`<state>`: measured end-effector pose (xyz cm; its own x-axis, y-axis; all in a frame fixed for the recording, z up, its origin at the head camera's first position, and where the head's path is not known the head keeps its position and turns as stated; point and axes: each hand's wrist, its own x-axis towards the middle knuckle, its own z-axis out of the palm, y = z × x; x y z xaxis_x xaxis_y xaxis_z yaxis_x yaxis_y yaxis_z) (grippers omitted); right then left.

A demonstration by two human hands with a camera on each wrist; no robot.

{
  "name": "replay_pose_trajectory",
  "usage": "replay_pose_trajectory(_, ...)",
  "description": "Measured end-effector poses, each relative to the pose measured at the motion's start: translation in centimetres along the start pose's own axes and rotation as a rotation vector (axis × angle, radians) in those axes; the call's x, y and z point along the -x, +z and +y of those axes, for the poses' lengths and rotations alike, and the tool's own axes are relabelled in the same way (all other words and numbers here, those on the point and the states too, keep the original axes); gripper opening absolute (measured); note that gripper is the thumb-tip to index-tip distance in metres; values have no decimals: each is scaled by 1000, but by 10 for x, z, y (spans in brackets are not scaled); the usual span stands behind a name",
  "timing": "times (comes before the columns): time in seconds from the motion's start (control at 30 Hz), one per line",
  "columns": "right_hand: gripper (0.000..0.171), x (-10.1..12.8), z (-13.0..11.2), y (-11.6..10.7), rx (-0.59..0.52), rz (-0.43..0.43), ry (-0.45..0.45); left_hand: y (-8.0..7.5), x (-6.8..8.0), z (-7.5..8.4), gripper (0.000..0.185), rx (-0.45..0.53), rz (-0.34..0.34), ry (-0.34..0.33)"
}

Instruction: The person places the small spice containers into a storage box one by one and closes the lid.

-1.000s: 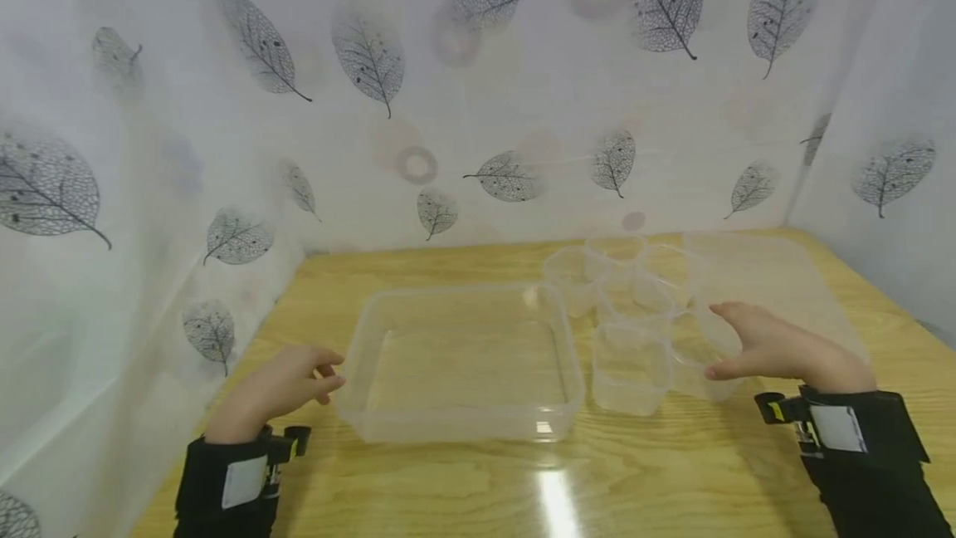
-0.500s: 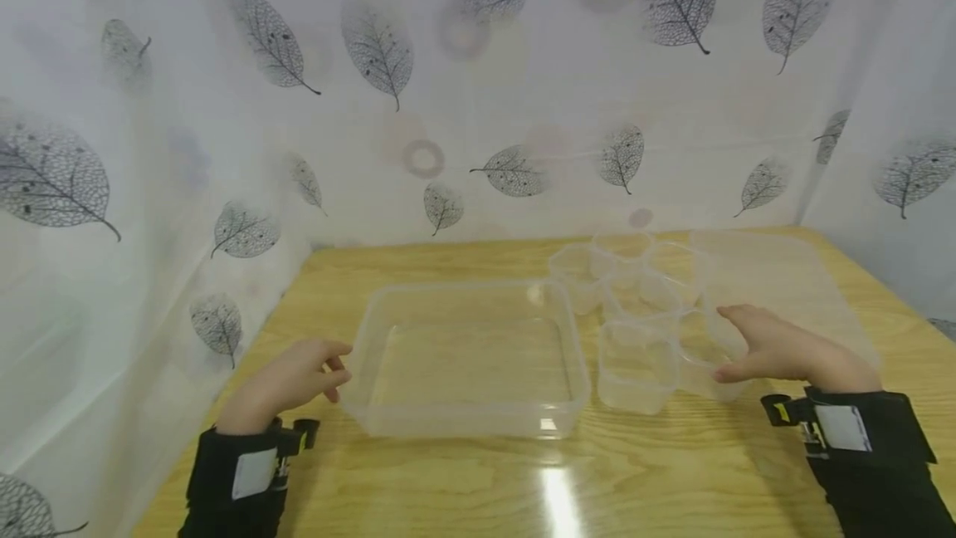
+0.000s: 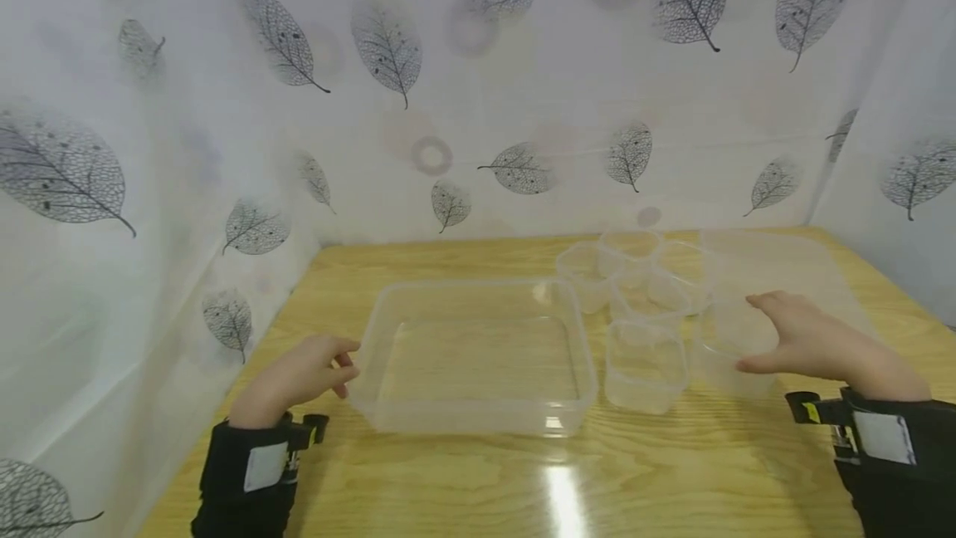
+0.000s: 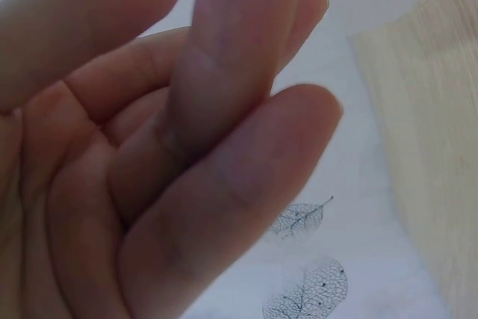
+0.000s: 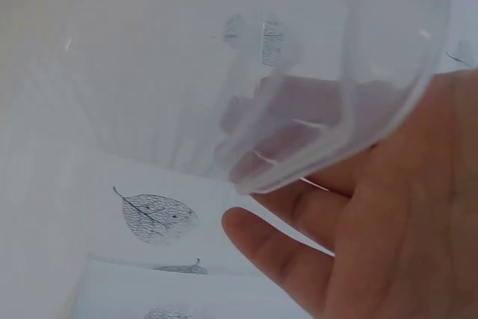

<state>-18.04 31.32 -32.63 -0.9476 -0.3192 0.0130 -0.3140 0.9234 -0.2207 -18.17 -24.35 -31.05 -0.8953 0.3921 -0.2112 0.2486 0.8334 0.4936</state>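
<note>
A large clear rectangular container sits mid-table in the head view. My left hand rests on the wood beside its left wall, fingers loosely curled and holding nothing; the left wrist view shows only those fingers close up. My right hand grips a small clear cup to the right of the container. In the right wrist view the cup fills the frame, with my fingers wrapped behind its wall.
Several small clear cups cluster behind and right of the container, and one squarish cup stands nearest it. A flat clear lid lies at the back right. Leaf-patterned walls close the table's left, back and right.
My right hand has drawn the small cup to the right, away from the squarish cup. The left hand has stayed by the container's left wall.
</note>
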Motion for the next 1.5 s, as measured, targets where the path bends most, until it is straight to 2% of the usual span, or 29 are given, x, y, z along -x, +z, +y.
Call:
replay_pose_trajectory(0.23,96,3,-13,-15,72,87,41,0,4,-3,45,4,6,2)
replay_pose_trajectory(0.33,99,2,-23,-20,89,155,52,1,5,-4,44,8,11,-7)
replay_pose_trajectory(0.53,98,4,-47,-27,58,317,9,1,7,-8,44,11,15,6)
replay_pose_trajectory(0.73,96,3,-71,-29,29,400,-71,2,8,-9,43,4,28,6)
replay_pose_trajectory(1.0,94,2,-105,-24,-51,441,-182,1,6,-9,44,7,19,0)
replay_pose_trajectory(1.3,94,-4,-139,-9,-30,527,-354,-1,-2,-5,45,-12,5,-22)
replay_pose_trajectory(1.5,92,-19,-160,2,-55,505,-392,-2,-4,-5,44,-21,11,-11)
